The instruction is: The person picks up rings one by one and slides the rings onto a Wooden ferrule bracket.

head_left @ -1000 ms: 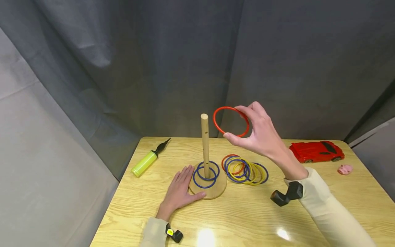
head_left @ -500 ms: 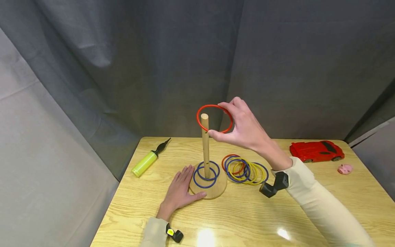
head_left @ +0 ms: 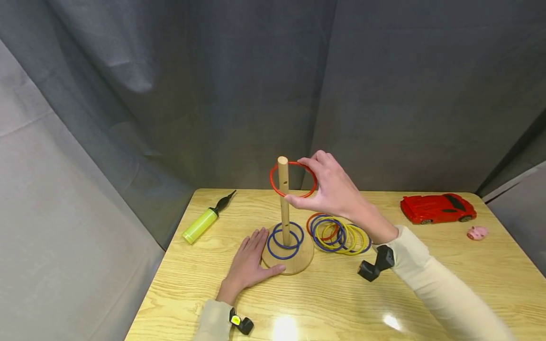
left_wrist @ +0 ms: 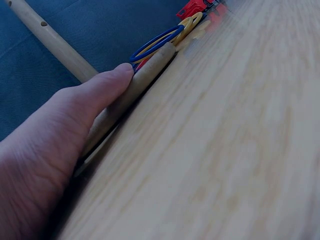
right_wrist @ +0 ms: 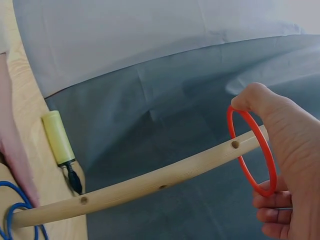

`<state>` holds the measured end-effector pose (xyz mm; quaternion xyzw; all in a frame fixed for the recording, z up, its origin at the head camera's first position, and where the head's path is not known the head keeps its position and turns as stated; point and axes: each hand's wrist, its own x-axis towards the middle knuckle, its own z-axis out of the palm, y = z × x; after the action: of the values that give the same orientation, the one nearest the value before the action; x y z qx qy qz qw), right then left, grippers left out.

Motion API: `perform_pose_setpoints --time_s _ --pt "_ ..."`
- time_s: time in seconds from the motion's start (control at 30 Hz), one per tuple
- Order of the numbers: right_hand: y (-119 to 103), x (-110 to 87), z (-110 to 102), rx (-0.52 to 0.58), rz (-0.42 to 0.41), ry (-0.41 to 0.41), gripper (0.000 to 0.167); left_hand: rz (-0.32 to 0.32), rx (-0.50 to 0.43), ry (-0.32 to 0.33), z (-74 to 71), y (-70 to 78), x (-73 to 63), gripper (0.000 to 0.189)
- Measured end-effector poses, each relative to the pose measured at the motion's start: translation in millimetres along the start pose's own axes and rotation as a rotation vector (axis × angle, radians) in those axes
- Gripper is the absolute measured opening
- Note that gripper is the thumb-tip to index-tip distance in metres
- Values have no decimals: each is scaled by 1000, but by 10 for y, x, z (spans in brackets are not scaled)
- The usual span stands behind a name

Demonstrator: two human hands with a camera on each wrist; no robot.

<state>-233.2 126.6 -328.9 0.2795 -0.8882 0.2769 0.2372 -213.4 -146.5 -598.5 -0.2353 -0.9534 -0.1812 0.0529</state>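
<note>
My right hand (head_left: 330,187) pinches a red ring (head_left: 271,179) between thumb and fingers. The ring encircles the upper part of an upright wooden peg (head_left: 284,208), just below its top; in the right wrist view the peg (right_wrist: 165,180) passes through the ring (right_wrist: 270,160). Flat and with fingers extended, my left hand (head_left: 249,267) rests against the round wooden base (head_left: 300,263), its thumb on the near rim. The left wrist view shows that thumb lying over the edge of the base (left_wrist: 150,67). Two blue rings (head_left: 279,258) lie on the base around the peg.
Right of the base lies an overlapping pile of red, blue and yellow rings (head_left: 351,255). A green hand pump (head_left: 200,226) is at the left. Toward the right edge are a red toy car (head_left: 437,209) and a pink pig head (head_left: 477,233). Grey curtain (head_left: 256,94) hangs behind the table.
My right hand has carried the red ring left to above the peg's top, then lowered it so that it surrounds the peg. The left hand has stayed at the base.
</note>
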Motion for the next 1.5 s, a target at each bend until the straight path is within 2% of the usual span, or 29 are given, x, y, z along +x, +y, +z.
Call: perform_pose_setpoints --time_s 0.47,0.73,1.1,1.5 --pt "132 -320 385 -49 10 -87 85 -14 32 -26 -7 -14 -10 122" --pt "204 -535 670 -57 40 -135 83 2 20 -5 1 -21 -4 121" --pt "342 -846 974 -37 81 -209 88 1 14 2 -6 -17 -8 122" --pt "492 -1160 1322 -67 97 -221 93 -5 1 -14 -31 -1 -11 123"
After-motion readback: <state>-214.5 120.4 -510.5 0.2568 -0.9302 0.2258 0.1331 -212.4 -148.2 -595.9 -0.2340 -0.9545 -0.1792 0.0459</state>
